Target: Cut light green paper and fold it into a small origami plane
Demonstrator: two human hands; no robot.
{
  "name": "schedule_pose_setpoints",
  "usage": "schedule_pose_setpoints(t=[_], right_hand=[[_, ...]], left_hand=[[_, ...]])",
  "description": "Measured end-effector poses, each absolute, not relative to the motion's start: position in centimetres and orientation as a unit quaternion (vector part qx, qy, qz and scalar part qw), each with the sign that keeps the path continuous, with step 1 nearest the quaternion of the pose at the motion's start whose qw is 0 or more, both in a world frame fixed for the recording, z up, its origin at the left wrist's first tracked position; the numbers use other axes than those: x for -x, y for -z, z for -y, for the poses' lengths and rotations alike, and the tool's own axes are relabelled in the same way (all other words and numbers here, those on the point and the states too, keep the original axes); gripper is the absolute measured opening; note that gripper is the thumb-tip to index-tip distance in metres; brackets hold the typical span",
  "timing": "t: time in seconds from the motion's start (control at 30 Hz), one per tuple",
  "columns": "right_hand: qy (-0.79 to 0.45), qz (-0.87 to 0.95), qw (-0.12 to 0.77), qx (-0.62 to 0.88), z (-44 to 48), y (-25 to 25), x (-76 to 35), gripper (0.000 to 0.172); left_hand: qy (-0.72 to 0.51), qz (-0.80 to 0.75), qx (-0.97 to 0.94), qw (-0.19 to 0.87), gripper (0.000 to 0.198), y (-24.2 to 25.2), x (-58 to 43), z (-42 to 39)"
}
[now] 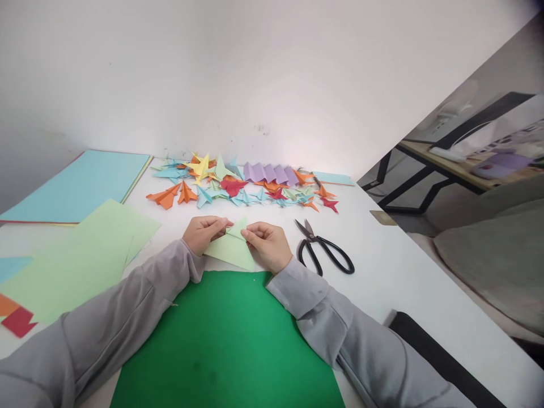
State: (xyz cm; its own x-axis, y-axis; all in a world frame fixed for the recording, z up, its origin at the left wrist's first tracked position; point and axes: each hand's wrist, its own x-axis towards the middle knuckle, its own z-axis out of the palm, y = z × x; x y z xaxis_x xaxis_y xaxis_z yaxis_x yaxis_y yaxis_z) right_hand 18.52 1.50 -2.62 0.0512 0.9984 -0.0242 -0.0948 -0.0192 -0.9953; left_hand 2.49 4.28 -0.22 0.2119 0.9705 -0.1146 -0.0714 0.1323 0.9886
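Observation:
A light green piece of paper (232, 249), partly folded with a pointed top, is held between both hands above the far edge of a green sheet (225, 340). My left hand (204, 233) pinches the paper's left side near the fold. On the right side, my right hand (268, 243) grips it between thumb and fingers. The fingertips of the two hands are a short way apart, with the folded point between them. Parts of the paper's lower corners are hidden behind the hands.
Behind the hands lie several folded paper shapes (204, 170) and a purple pleated paper (272, 173). Black-handled scissors (325, 243) rest to the right. Blue sheets (85, 184) and green sheets (85, 260) lie left, red scraps (19, 322) nearer. A black object (442, 357) sits front right.

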Motion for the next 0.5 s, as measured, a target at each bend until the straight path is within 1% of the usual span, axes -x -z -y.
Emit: schedule_pose_setpoints(t=[0.2,0.5], right_hand=[[-0.516,0.453,0.537,0.49,-1.58,2.94,-18.5,0.036],[-0.518,0.452,0.534,0.493,-1.4,2.5,-18.52,0.035]], left_hand=[[-0.431,-0.472,-0.546,0.541,0.031,0.32,-2.17,-4.4],[-0.435,-0.466,-0.533,0.557,0.027,0.34,-2.39,-4.33]])
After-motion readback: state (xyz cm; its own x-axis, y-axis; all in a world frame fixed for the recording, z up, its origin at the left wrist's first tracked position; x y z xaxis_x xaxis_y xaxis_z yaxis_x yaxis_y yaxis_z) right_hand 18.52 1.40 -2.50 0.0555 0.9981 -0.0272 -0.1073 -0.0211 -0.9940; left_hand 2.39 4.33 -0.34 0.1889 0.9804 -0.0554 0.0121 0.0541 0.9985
